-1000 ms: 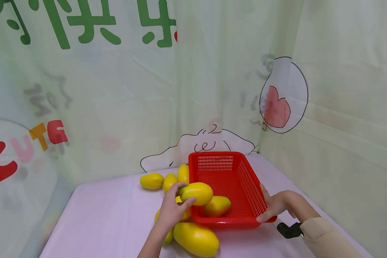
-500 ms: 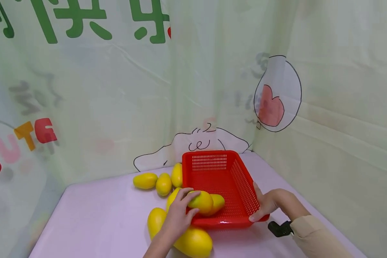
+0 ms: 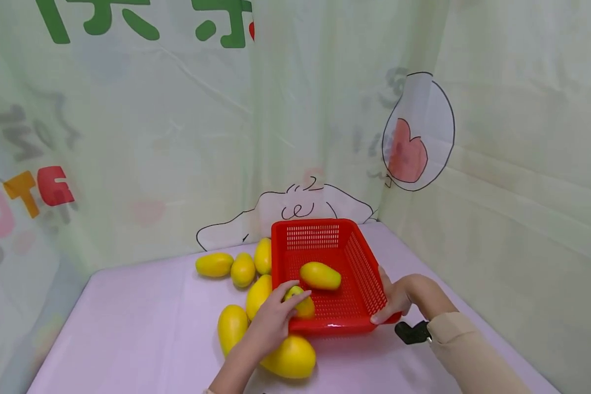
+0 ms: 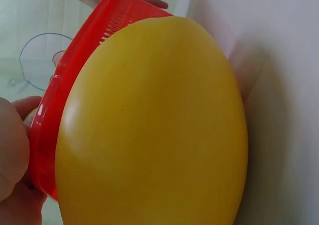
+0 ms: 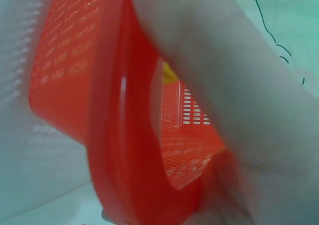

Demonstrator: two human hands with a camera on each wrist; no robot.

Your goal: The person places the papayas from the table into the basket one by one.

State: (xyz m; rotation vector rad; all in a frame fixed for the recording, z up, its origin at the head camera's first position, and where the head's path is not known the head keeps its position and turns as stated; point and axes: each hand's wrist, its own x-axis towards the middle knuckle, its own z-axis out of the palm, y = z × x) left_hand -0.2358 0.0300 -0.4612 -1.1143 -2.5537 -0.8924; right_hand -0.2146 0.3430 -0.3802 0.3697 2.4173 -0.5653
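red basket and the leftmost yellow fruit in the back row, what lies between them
In the head view, two yellow ones: the middle fruit, beside the leftmost fruit, then another fruit by the red basket.

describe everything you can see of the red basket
The basket is red, glossy and plastic-looking, rectangular, with slotted walls, a perforated floor and a smooth rim. It sits open side up on the pale table, holding two yellow fruits. The right hand grips its near right corner; the left hand reaches over its near left rim.
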